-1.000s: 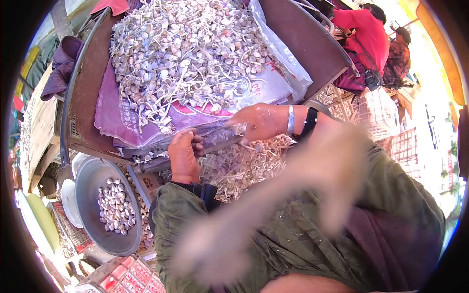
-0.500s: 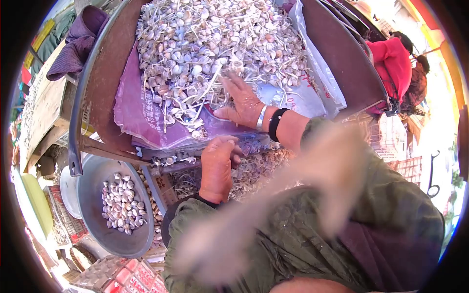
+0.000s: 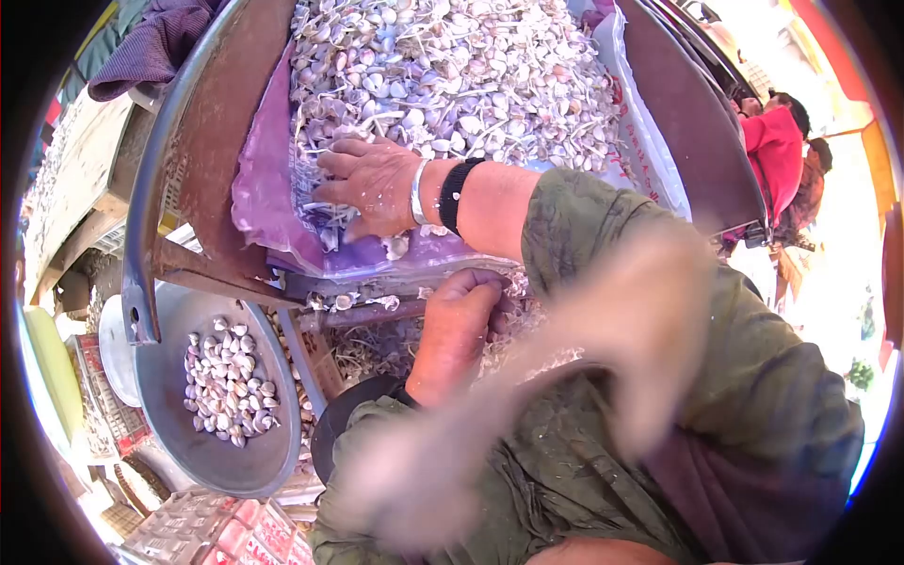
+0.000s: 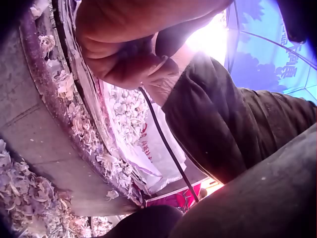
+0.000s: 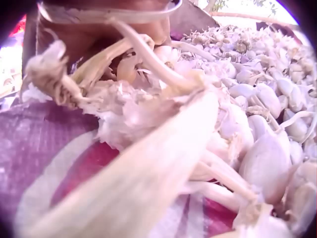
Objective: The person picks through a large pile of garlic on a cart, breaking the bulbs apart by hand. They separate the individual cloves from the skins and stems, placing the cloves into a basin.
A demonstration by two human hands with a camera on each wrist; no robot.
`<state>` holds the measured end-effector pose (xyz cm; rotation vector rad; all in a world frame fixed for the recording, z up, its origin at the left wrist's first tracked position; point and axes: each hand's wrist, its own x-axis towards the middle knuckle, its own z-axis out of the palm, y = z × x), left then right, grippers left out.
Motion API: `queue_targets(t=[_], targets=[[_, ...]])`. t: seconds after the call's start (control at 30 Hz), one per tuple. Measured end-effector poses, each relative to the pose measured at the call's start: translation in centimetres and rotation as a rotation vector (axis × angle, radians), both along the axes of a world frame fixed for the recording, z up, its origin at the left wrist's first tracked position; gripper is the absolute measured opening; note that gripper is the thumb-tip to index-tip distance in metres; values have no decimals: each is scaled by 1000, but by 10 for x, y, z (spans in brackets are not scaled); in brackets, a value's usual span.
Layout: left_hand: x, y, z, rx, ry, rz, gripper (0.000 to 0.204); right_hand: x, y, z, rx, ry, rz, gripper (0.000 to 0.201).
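Blanketing twelve o'clock in the head view, the garlic heap (image 3: 452, 85) shows plump white cloves (image 5: 265, 158) tinged mauve, tangled with dry stems (image 5: 148, 55) and papery skins (image 5: 133, 111). At eleven, the right hand (image 3: 377, 188) touches it, fingers spread wide; the left hand (image 3: 460, 325), near centre, is curled, and whether it holds anything I cannot tell. Red print (image 3: 622, 108) on the white plastic (image 3: 645, 132) is too small to read. Purple sheeting (image 3: 264, 202) lines a brown metal tray (image 3: 706, 122); a grey bowl (image 3: 212, 461) of cloves sits at eight, a person in red (image 3: 777, 160) at two.
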<state>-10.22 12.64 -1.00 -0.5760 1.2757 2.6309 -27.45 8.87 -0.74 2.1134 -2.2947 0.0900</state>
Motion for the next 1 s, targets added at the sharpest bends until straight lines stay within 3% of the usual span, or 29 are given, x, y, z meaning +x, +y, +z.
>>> queue_targets(t=[0.07, 0.17, 0.27, 0.37, 0.43, 0.47, 0.57, 0.63, 0.7, 0.73, 0.87, 0.97, 1.0], targets=[[1, -1, -2, 5, 11, 0, 19, -7, 5, -11, -99, 12, -8, 33], [1, 1, -8, 25, 40, 16, 20, -34, 24, -18, -259, -29, 17, 33], [0, 1, -7, -16, 20, 11, 20, -61, 55, -4, -434, -222, -194, 26], [-3, 3, -8, -31, 20, 20, 20, -81, 101, 12, -546, -285, -539, 47], [-6, 5, -8, -50, 18, 33, 18, -96, 127, 11, -734, -504, -714, 37], [-7, 6, -14, -68, 0, 31, 17, -107, 146, 13, -550, -556, -837, 36], [-13, 8, -18, -103, -27, 27, 15, -107, 184, 17, -679, -949, -1037, 31], [-15, 11, -24, -128, -25, 32, 15, -152, 212, -50, -978, -1296, -677, 25], [-18, 16, -30, -160, -16, 37, 14, -112, 214, -14, -1007, -1807, -721, 24], [-20, 17, -32, -177, -24, 32, 14, -113, 219, -19, -976, -1870, -624, 30], [-23, 22, -37, -204, -31, 44, 14, -67, 229, 14, -915, -1891, -704, 43], [-23, 23, -36, -208, -36, 68, 14, -32, 231, 35, -840, -1892, -785, 35], [-22, 23, -35, -216, -36, 86, 14, -30, 229, 31, -762, -1982, -693, 33]])
